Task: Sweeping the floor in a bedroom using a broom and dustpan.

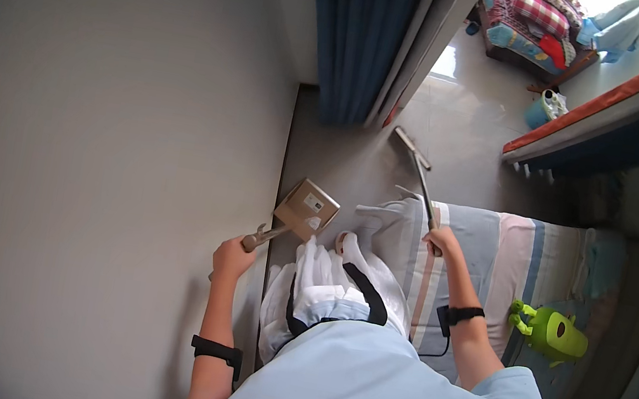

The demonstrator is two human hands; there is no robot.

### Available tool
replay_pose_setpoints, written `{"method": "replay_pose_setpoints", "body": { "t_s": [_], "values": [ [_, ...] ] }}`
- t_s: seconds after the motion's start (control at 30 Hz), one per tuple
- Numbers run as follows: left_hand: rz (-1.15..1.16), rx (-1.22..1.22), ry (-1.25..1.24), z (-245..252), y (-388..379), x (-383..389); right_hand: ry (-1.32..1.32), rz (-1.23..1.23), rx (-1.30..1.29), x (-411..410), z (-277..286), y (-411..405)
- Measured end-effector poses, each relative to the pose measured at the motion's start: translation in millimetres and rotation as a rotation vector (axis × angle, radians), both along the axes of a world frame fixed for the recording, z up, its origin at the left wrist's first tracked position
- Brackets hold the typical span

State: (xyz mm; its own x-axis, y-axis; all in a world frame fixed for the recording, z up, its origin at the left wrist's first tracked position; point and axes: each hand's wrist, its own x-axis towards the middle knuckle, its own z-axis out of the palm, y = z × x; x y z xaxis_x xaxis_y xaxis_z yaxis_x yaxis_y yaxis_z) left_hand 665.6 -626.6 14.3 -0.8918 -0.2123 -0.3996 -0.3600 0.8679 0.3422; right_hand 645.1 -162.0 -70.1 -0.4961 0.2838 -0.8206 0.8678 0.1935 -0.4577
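Observation:
My right hand point(443, 240) is closed around the shaft of a long-handled floor squeegee or broom point(424, 181). Its narrow T-shaped head point(412, 147) is down at the floor by the doorway. On the other side, close to the wall, my left hand point(234, 258) grips a pole-like handle point(267, 237) with a small hook near its top. The handle's lower end meets an open cardboard box point(307, 205) bearing a label. Whether the handle is fixed to the box or only overlaps it, I cannot tell.
A plain wall point(111, 166) runs along my left. To my right is a bed with a striped sheet point(465, 248) and a green plush toy point(555, 335). Blue curtains point(361, 37) hang beside the doorway. Beyond lie a bin point(539, 113) and another bed piled with bedding point(537, 11).

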Motion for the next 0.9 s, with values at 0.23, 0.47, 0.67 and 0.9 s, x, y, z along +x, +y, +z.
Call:
{"method": "replay_pose_setpoints", "body": {
  "t_s": [0.23,0.47,0.67,0.9],
  "values": [
    [0.14,-0.003,-0.029,-16,10,23,-0.096,0.094,-0.027,-34,-58,-8],
    [0.151,0.012,-0.057,-30,9,42,-0.156,0.368,0.011,-10,-49,-40],
    [0.134,0.02,-0.013,-38,12,58,-0.176,0.426,-0.031,6,-39,-43],
    [0.213,-0.051,0.008,-29,10,81,-0.192,0.564,0.019,13,-29,-57]
  ]
}}
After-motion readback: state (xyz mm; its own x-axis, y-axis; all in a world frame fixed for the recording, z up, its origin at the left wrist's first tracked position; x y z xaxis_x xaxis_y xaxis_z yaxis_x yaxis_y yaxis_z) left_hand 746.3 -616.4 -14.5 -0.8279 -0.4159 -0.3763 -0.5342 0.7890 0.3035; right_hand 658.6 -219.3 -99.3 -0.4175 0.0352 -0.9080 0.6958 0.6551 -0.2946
